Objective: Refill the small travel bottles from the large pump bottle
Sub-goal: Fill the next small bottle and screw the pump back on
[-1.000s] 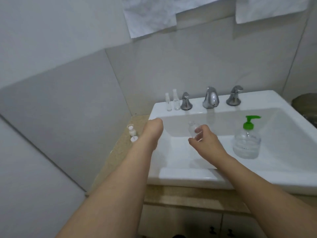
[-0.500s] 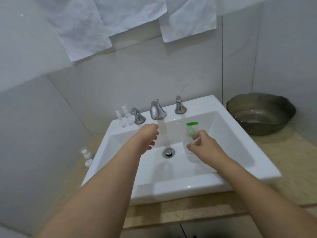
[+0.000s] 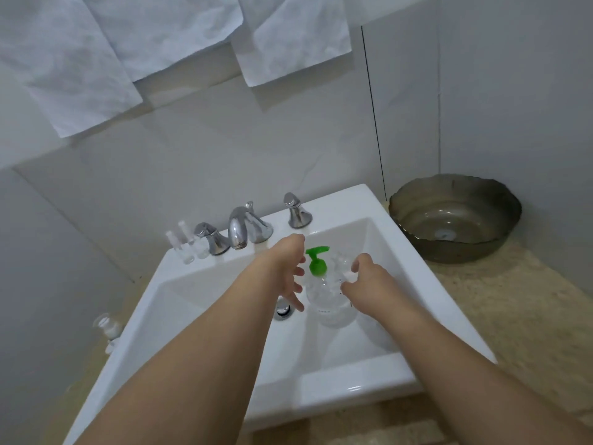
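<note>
A clear large pump bottle [image 3: 330, 305] with a green pump head [image 3: 317, 262] stands inside the white sink [image 3: 199, 284]. My right hand [image 3: 365, 284] grips a small clear travel bottle [image 3: 340, 264] just right of the pump head. My left hand [image 3: 285, 268] hovers just left of the pump with fingers spread and holds nothing. Two small clear travel bottles [image 3: 186, 242] stand on the sink's back rim, left of the tap. Another small bottle [image 3: 107, 327] sits on the counter left of the sink.
A chrome tap [image 3: 239, 231] with two handles [image 3: 296, 211] stands at the sink's back. The drain [image 3: 284, 311] lies left of the pump bottle. A dark bowl [image 3: 454, 220] rests on the beige counter [image 3: 513, 316] at the right. White paper sheets [image 3: 160, 36] hang on the wall.
My view has swung right and down. My left hand has opened and moved right, close to the green pump. My right hand has carried the small bottle beside the pump head.
</note>
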